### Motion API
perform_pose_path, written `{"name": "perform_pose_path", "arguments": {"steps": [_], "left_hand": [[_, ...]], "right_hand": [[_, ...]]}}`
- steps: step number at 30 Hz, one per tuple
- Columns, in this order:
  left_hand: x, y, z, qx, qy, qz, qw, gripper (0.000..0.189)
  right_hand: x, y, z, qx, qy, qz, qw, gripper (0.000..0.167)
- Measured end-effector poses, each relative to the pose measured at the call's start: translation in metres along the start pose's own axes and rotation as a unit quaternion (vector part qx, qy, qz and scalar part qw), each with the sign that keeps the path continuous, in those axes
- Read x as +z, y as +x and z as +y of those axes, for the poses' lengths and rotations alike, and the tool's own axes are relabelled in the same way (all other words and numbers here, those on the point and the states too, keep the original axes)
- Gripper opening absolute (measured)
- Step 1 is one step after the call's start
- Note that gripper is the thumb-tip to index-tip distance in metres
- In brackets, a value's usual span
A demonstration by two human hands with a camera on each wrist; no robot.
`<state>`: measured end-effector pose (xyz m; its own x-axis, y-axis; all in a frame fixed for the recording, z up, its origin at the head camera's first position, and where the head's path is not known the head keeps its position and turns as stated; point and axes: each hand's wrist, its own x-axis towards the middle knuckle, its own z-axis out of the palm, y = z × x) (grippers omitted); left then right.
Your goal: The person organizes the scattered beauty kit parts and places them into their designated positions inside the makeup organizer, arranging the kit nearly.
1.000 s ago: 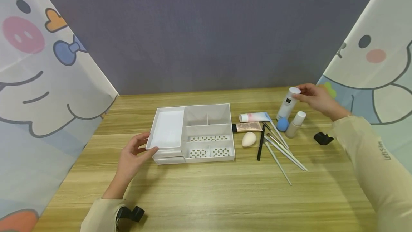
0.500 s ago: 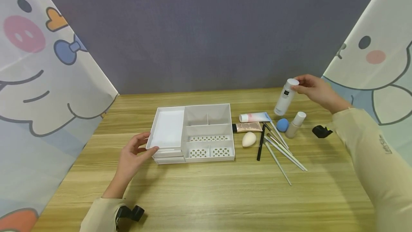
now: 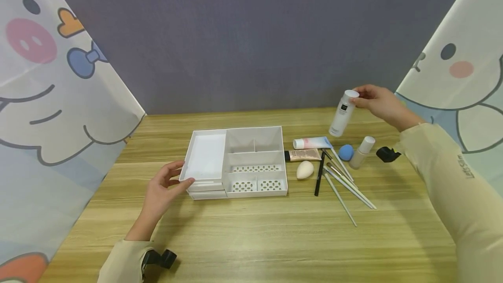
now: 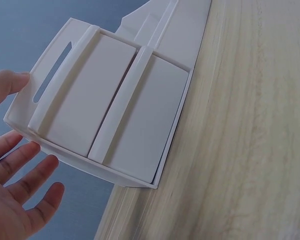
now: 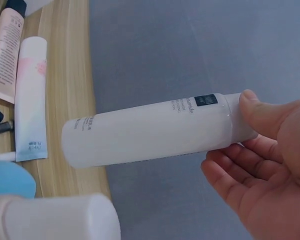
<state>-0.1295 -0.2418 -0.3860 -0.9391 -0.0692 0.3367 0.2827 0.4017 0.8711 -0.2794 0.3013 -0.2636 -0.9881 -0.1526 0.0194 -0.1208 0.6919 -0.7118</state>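
My right hand point(image 3: 384, 104) pinches the white cap of a tall white bottle point(image 3: 341, 115), which hangs slightly tilted near the back of the table. Its small black label faces outward in the right wrist view, where the thumb lies on one side of the cap point(image 5: 240, 117) and the fingers on the other. At the left, my left hand point(image 3: 162, 189) rests against the corner of a white storage box point(image 3: 254, 193), thumb at the top edge. The fingers of that hand spread loosely beside the box in the left wrist view, near its two drawers point(image 4: 140, 115).
Right of the box lie a blue-white tube point(image 3: 312, 143), a beige tube point(image 3: 304, 155), a cream makeup sponge point(image 3: 304, 170), a black pen point(image 3: 319, 178) and several brushes point(image 3: 349, 187). A blue sponge point(image 3: 346, 152) sits beside a beige bottle point(image 3: 361, 154). A grey wall point(image 3: 251, 43) stands behind.
The right hand has raised the white bottle from beside the blue sponge and carried it up and slightly left. My left hand stays at the box corner.
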Motion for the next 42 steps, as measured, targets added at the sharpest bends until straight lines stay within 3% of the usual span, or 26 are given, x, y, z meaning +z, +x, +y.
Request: {"name": "perform_pose_path", "arguments": {"steps": [42], "left_hand": [[0.000, 0.001, 0.003, -0.006, -0.001, 0.000, 1.0000, 0.044]], "right_hand": [[0.022, 0.011, -0.076, -0.040, 0.040, -0.026, 0.9981, 0.056]]}}
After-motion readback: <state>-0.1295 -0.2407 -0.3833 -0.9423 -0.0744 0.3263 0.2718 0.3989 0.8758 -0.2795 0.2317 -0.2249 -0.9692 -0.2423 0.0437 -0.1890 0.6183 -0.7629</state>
